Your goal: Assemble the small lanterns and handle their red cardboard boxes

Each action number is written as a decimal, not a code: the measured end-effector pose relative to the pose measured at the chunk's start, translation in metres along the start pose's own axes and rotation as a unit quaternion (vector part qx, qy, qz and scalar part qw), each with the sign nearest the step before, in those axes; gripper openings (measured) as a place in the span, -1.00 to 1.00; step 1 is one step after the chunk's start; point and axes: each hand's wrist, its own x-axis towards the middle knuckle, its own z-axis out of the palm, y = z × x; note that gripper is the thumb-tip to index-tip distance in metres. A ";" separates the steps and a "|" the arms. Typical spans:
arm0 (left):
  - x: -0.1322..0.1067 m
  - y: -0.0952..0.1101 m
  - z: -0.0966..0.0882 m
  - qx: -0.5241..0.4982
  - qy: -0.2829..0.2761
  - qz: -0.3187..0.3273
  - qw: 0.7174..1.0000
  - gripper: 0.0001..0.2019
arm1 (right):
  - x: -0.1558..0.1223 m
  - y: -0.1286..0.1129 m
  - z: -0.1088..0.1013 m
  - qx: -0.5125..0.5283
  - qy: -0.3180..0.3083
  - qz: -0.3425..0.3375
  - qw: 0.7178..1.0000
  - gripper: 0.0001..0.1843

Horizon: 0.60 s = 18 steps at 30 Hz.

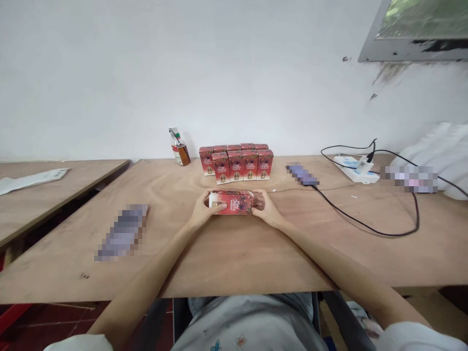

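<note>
A red printed carton (237, 203) lies on its side between my two hands, just above or on the wooden table. My left hand (203, 208) grips its left end, the thumb across the front face. At the opposite end my right hand (268, 209) has its fingers closed around the edge; some of them are hidden behind the box. Beyond my hands, several matching red cartons (236, 165) stand upright in two rows close together.
The wooden table (248, 263) meets a white wall. A bottle of brown liquid (180, 148) stands back left. Phones (122, 234) (302, 174) lie on both sides. A black cable (365, 226) loops at right, near a white power strip (353, 168) and white wrapped material (446, 156).
</note>
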 end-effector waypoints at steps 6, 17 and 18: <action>0.004 -0.006 -0.002 0.003 0.002 -0.028 1.000 -0.43 | 0.003 -0.003 -0.001 -0.035 -0.022 -0.009 0.999 -0.43; 0.016 -0.021 -0.013 -0.133 0.002 -0.119 0.984 -0.50 | 0.004 -0.003 -0.008 -0.094 0.076 0.002 0.993 -0.65; 0.016 -0.022 -0.014 -0.144 -0.002 -0.123 0.982 -0.49 | 0.003 -0.004 -0.007 -0.104 0.080 -0.003 0.991 -0.65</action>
